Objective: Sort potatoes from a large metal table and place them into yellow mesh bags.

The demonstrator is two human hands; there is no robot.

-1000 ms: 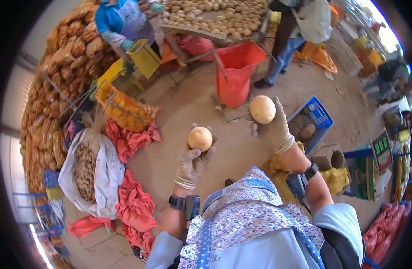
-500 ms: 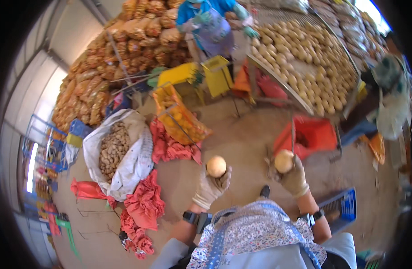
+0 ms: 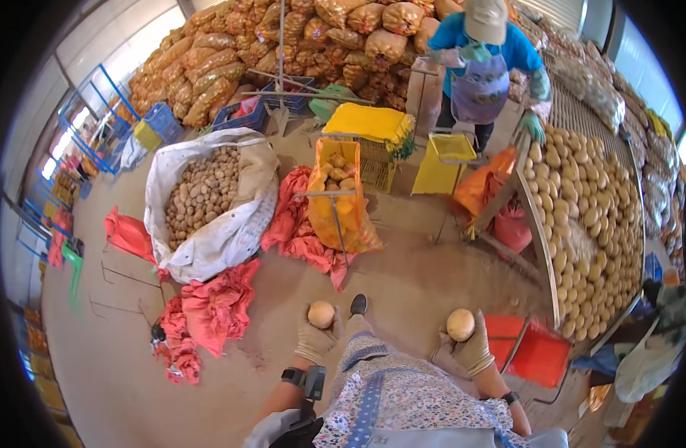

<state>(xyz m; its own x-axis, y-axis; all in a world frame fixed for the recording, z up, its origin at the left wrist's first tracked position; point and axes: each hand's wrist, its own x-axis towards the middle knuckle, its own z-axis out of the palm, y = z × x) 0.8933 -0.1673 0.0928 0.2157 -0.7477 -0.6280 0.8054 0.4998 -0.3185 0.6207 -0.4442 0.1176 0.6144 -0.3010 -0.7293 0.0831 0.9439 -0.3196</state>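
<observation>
Potatoes [image 3: 460, 325] in gloved hands [image 3: 315, 343], fingers [image 3: 480, 330] partly hidden

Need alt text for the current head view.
A gloved left hand holds one round potato and the gloved right hand a second potato, above a brown floor. Ahead, an open white sack of small brown potatoes stands left of an orange bag; at right, a co-worker stands beside a potato-covered table.

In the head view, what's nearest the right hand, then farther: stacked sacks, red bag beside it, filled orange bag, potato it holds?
1. Potato, in the right hand
2. Red bag, just right
3. Filled orange bag, ahead left
4. Stacked sacks, far back
</observation>
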